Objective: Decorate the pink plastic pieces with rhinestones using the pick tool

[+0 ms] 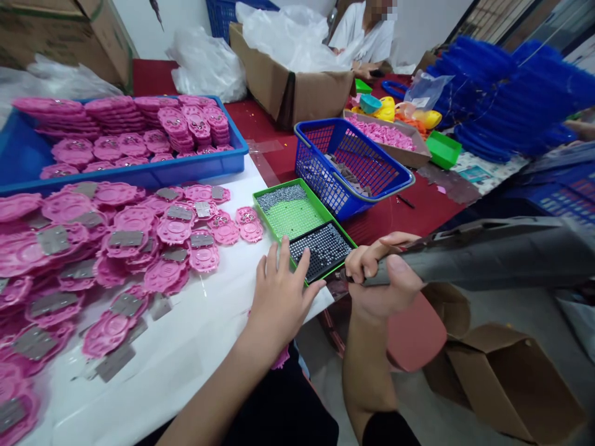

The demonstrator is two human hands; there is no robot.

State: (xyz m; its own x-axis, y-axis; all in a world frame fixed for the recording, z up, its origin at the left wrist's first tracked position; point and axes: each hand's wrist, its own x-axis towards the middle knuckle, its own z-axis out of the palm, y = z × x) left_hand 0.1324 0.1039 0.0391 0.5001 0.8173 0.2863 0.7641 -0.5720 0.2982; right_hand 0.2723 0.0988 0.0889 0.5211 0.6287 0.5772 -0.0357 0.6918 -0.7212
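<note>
A worker sits at the near edge of a red-covered bench, left hand open with fingers spread over the near rim of a shallow green tray; whether the fingertips touch it cannot be told from here. The right hand is closed around a long dark tool, blurred, near the tray's near right corner.

The tray lies close to the bench's near edge, beside the right edge of a white sheet. A black perforated plate, dotted with small shiny pieces, fills its near half, while tiny grey parts are heaped along its far edge. Pink moulded pieces, many with flat silvery plates on them, crowd the sheet's left side. More stand stacked in a blue bin behind.

Just beyond the tray is a blue basket holding greyish pieces. Toward the bench's far edge, clear plastic bags bulge from a carton, and a co-worker in a white shirt sits behind it. Tall blue stacks lean at the far right; a reddish seat and an open cardboard box stand below the bench's near edge.
</note>
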